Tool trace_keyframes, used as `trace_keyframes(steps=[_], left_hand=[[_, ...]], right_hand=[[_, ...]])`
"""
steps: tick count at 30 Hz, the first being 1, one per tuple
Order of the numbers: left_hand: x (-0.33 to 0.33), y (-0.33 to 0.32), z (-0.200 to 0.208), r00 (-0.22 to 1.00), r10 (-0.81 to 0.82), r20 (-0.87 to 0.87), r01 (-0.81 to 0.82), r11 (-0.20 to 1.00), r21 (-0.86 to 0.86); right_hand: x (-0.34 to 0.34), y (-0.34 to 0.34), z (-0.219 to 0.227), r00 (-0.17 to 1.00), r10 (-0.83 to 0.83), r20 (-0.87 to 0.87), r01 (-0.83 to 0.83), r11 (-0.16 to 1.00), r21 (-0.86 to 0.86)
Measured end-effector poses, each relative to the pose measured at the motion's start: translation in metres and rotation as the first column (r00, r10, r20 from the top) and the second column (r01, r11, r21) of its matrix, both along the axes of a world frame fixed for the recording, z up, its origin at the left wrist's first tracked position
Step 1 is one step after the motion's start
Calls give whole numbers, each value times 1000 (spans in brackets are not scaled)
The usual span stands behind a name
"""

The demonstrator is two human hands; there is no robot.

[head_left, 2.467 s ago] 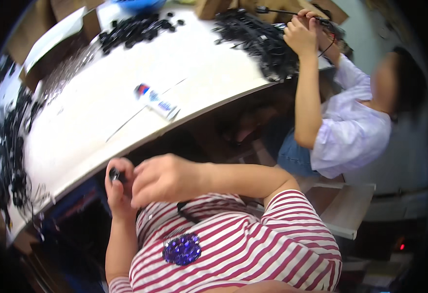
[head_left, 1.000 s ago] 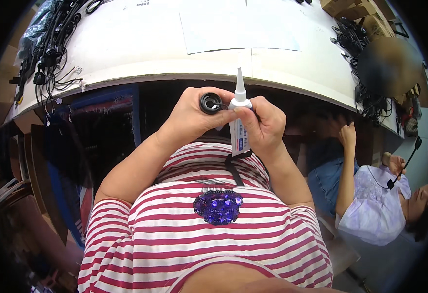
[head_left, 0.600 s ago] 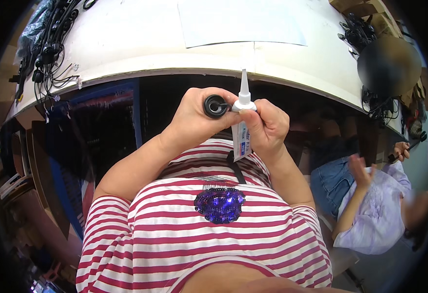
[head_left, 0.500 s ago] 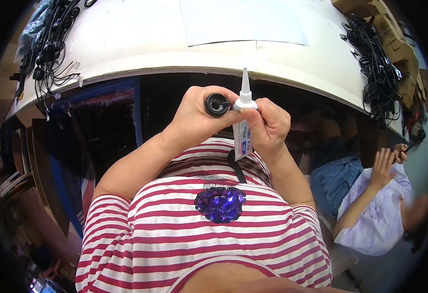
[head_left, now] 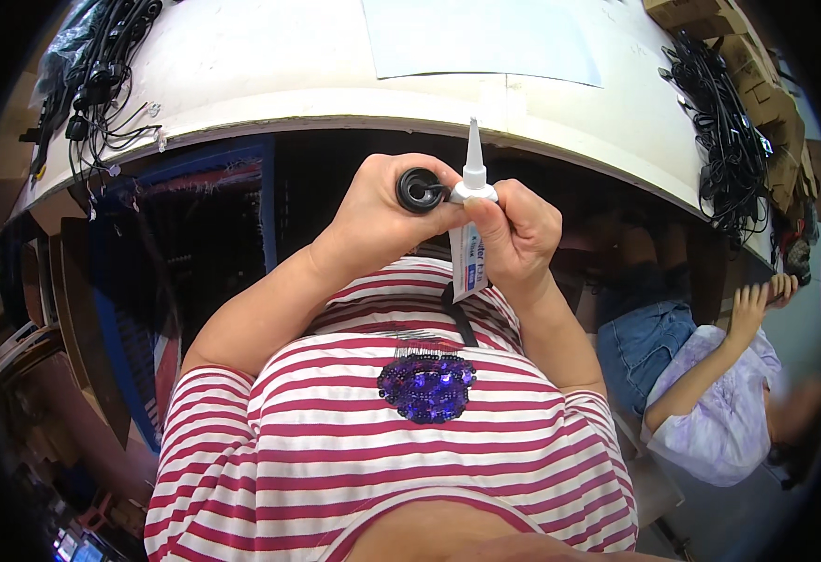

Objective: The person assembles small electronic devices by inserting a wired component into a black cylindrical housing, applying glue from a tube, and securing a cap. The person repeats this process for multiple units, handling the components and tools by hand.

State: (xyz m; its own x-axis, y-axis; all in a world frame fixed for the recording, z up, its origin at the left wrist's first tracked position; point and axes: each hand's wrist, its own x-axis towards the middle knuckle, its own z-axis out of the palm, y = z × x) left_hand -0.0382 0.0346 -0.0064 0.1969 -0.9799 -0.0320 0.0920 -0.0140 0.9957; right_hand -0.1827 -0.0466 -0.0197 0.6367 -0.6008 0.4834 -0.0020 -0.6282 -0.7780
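Both hands are held together in front of my chest, just short of the table's near edge. My left hand [head_left: 373,201] is closed round a black, hollow, round-ended part [head_left: 408,190], whose open end faces up. Between the thumb and fingers of my right hand [head_left: 526,229] is a white squeeze tube [head_left: 468,262] with coloured print on its side. Its long tapered nozzle [head_left: 474,155] points up toward the table, and the flat end hangs down. My left thumb reaches over to the tube's neck, beside the black part.
A white table [head_left: 270,89] spans the top, with a pale sheet [head_left: 485,42] on it. Bundles of black cables lie at its left [head_left: 102,84] and right [head_left: 724,131]. Cardboard [head_left: 757,84] is stacked beyond the right bundle. Another person [head_left: 710,403] is at the right.
Both hands, with the black part and the tube, have shifted slightly right in view. The other person's hands have moved rightward. My grips look the same.
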Motion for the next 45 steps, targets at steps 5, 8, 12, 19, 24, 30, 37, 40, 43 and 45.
trace_keyframes(steps=[5, 8, 12, 19, 24, 30, 37, 40, 43, 45], left_hand=[[2, 2, 0, 1000, -9, -6, 9, 1000, -12], [3, 2, 2, 1000, -15, 8, 15, 1000, -21], [4, 0, 5, 998, -40, 57, 42, 999, -29], [21, -2, 13, 975, -147, 169, 144, 989, 34], [28, -9, -1, 908, -75, 411, 191, 949, -249], [31, -7, -9, 921, -88, 379, 198, 944, -262], [31, -3, -9, 899, -71, 432, 200, 945, -260], [30, -3, -8, 902, -74, 424, 200, 945, -261], [28, -2, -5, 903, -63, 425, 190, 946, -262], [29, -2, -5, 899, -61, 433, 196, 942, -274]], right_hand=[[1, 1, 1, 1000, 2, -7, -2, 1000, -5], [1, 0, 2, 1000, 13, -12, -13, 1000, -19], [-1, -5, 8, 998, 48, -27, -48, 999, -19], [-16, -16, 48, 971, 233, 52, -226, 823, 522], [-25, -25, 50, 792, 323, 519, -510, -118, 852], [-20, -16, 45, 784, 320, 532, -441, -315, 840], [-11, -8, 47, 818, 367, 442, -385, -221, 896], [-8, -6, 49, 828, 376, 415, -368, -194, 909], [-6, -5, 50, 874, 375, 309, -303, -77, 950], [-5, -5, 57, 901, 408, 150, -203, 90, 975]])
